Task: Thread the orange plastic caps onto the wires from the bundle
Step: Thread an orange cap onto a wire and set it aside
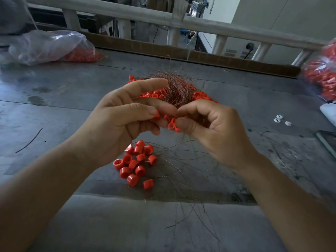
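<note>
Legible text, labels, brands, numbers, signs: none. No readable marking shows on any object or surface in view.

glossy plastic caps (138,160), thin metal wires (177,88), scuffed matt table (63,99)

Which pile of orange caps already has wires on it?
The small cluster of orange plastic caps nearest the person: thin wires trail from them. The farther heap lies loose under the wire bundle.
</note>
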Demonstrator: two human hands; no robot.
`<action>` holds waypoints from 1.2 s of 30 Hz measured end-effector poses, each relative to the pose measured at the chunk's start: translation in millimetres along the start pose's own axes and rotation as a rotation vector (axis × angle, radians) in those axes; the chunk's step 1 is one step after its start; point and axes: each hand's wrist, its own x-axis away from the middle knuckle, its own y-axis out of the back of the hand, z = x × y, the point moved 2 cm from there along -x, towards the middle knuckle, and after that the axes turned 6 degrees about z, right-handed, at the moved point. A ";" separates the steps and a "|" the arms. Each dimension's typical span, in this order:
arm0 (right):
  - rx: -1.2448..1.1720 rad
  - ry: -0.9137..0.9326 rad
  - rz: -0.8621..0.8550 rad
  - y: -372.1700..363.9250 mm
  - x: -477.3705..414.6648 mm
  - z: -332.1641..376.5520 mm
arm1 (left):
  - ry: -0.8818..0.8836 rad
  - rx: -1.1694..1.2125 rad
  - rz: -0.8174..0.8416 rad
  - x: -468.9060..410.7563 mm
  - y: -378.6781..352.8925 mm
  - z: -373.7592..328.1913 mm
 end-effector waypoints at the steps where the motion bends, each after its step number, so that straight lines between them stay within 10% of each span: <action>1: 0.006 0.010 0.000 0.5 0.0 1.4 | 0.001 -0.004 -0.016 -0.2 0.5 0.6; 17: 0.165 0.017 -0.045 16.5 -2.0 3.9 | 0.008 -0.245 -0.234 -1.4 22.0 -12.3; 23: 0.366 -0.189 0.254 11.0 -1.5 -14.2 | 0.167 -0.823 -0.239 -1.4 29.8 -2.4; 32: 0.492 -0.345 0.514 10.8 2.6 -23.3 | 0.329 -0.900 -0.093 -0.3 29.8 7.0; 36: 0.441 -0.299 0.329 15.2 -1.5 -19.8 | 0.245 -0.894 -0.271 -3.5 37.7 6.3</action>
